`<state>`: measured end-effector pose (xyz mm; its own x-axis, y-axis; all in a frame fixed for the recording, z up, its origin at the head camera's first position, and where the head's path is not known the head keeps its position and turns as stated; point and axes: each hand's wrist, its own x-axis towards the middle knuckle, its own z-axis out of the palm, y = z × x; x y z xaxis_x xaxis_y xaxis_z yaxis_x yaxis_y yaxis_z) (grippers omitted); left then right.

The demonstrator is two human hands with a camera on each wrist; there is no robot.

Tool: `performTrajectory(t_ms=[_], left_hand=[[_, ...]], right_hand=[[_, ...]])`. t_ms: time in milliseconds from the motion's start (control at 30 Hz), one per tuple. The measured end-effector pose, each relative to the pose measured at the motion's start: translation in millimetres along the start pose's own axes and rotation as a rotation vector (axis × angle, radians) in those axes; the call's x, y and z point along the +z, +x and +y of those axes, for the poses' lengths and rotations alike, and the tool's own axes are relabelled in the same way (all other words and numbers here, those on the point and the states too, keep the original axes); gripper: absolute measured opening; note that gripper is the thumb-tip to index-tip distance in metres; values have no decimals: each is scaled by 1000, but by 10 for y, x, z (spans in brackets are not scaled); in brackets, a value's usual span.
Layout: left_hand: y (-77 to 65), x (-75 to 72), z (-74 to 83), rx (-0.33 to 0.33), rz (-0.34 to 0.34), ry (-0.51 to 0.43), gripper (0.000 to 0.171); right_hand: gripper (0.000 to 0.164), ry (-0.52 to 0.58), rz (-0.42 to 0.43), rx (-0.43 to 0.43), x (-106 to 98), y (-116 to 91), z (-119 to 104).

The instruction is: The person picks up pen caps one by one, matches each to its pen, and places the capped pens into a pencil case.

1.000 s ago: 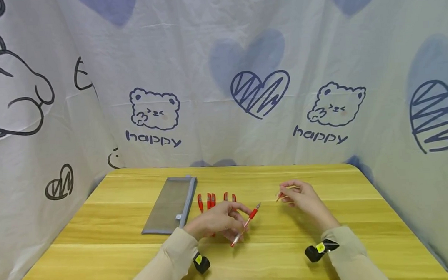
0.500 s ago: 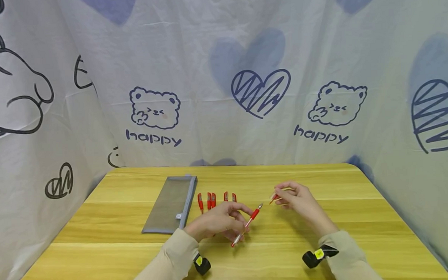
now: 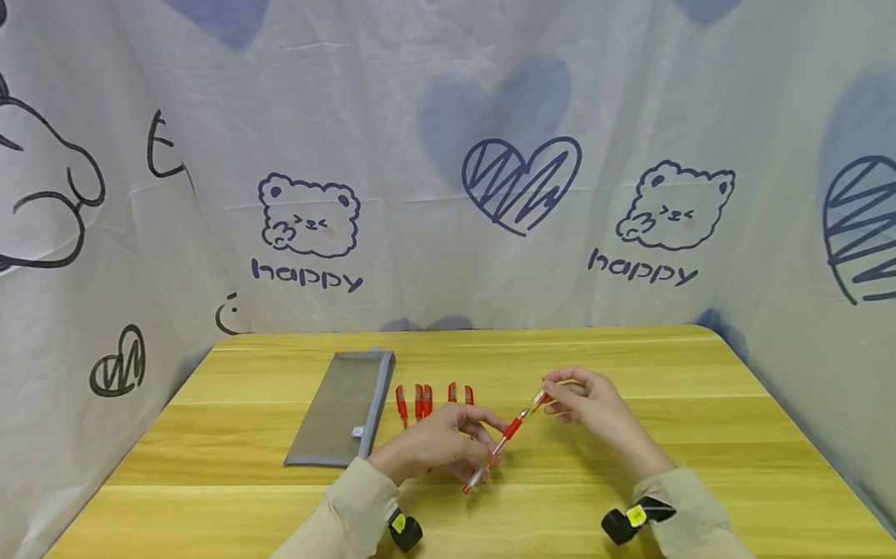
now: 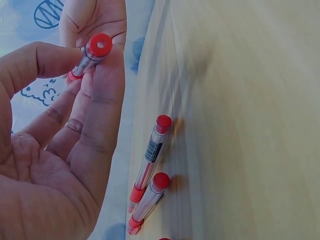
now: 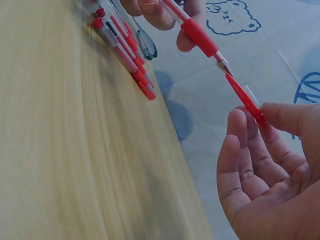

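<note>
Two pinches: left hand [image 3: 443, 441] on a pen [image 3: 512, 428], right hand [image 3: 590, 400] on its cap [image 5: 244, 96] (two o'clock from the tip [image 3: 525, 412], head view). Best line both up straight.

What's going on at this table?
Someone's left hand holds an uncapped red pen, and their right hand pinches a cap right by its writing end. The cap isn't on yet; can't tell if the two touch. More red pens lie on the table, next to a grey pouch.
</note>
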<state>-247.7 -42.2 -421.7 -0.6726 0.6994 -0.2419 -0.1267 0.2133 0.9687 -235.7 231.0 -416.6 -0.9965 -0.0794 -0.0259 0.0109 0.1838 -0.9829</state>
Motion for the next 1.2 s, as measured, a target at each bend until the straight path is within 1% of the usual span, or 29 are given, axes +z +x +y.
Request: performTrajectory(t_ms=[133, 367, 567, 767, 867, 1200], left_hand=[[-2, 8, -3, 5, 2, 4, 42], [5, 16, 1, 11, 9, 21, 42], [15, 17, 7, 14, 11, 17, 40], [15, 17, -2, 15, 21, 17, 40], [14, 20, -1, 19, 28, 21, 39], [11, 30, 6, 17, 33, 23, 36]], right_hand=[[31, 9, -11, 0, 12, -8, -2], [32, -7, -24, -6, 40, -23, -11], [36, -1, -51, -16, 71, -29, 0], [35, -19, -64, -27, 111, -38, 3], [37, -30, -74, -34, 130, -44, 1], [39, -34, -75, -38, 176, -49, -10]])
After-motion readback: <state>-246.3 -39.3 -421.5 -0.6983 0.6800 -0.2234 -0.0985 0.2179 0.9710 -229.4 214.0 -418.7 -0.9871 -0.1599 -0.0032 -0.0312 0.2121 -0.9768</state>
